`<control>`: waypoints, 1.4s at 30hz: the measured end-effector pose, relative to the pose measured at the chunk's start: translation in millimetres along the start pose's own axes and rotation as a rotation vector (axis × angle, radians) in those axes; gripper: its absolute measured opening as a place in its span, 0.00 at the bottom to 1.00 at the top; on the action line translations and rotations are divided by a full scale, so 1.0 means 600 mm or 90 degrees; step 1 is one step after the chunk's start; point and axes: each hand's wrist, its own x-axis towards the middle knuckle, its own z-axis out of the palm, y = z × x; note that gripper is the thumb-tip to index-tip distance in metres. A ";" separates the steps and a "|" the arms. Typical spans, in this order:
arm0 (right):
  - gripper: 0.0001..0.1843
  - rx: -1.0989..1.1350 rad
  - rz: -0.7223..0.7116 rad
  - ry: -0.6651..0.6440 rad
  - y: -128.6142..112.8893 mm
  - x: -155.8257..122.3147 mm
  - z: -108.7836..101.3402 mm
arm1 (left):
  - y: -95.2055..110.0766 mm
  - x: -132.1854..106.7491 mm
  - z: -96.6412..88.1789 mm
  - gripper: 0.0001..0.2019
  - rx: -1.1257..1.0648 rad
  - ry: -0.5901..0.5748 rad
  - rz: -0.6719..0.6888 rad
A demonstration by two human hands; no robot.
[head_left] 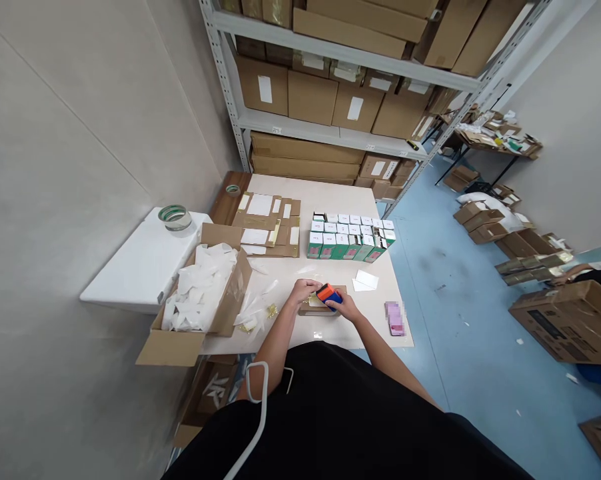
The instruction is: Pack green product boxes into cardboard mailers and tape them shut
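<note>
My right hand is wrapped round a small orange-and-blue hand-held tool, whose exact kind I cannot make out. Beside its orange end is my left hand, with the fingers drawn together; whatever they may pinch is too small to name. Both hands are over a small brown cardboard box at the near side of the pale table. Crumpled clear plastic lies left of my left hand. White paper slips lie to the right, beyond my right hand.
Rows of green-and-white cartons stand at the table's back right. Flattened cardboard lies back left. An open box holds white packing paper. A tape roll rests on a white surface. A pink item is right. Shelving stands behind.
</note>
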 end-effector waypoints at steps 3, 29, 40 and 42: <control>0.34 -0.001 0.000 -0.001 0.002 0.001 0.000 | -0.006 0.001 0.002 0.12 -0.017 0.018 0.001; 0.34 -0.029 0.032 0.054 0.024 -0.002 -0.016 | 0.028 -0.006 -0.035 0.16 0.010 0.161 0.110; 0.30 -0.171 0.076 0.085 -0.011 0.003 -0.035 | -0.023 -0.005 -0.037 0.15 -0.062 0.293 0.050; 0.31 -0.191 0.069 0.083 -0.020 0.006 -0.041 | -0.036 -0.002 -0.034 0.16 -0.085 0.333 0.030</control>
